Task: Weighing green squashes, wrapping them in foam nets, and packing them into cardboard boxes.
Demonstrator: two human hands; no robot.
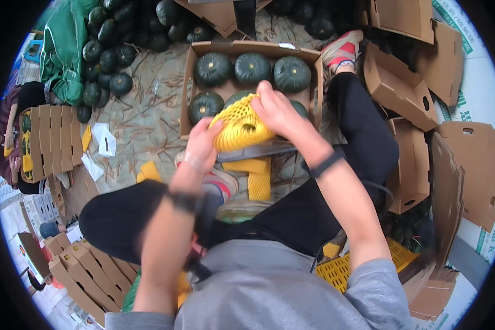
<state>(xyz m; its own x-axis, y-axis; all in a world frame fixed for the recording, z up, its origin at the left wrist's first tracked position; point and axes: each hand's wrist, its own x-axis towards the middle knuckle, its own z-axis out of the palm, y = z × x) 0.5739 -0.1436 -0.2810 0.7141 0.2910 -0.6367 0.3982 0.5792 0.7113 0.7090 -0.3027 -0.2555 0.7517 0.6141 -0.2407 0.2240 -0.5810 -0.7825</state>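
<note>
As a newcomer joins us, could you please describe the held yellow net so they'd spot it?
Find the upper-middle box of green squashes. Over its near edge, left hand and right hand hold the yellow net. It bulges, unlike the flat yellow pieces below.

1. Soft, even light fills the open brown cardboard box (231,48); shadows look soft.
2. Below it, motion blurs the bare left forearm (168,253).
3. Around it, edges bow toward a blue-fringed black rim.

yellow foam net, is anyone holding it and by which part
Yes: the left hand holds the yellow foam net at its left side, and the right hand at its upper right.
</note>
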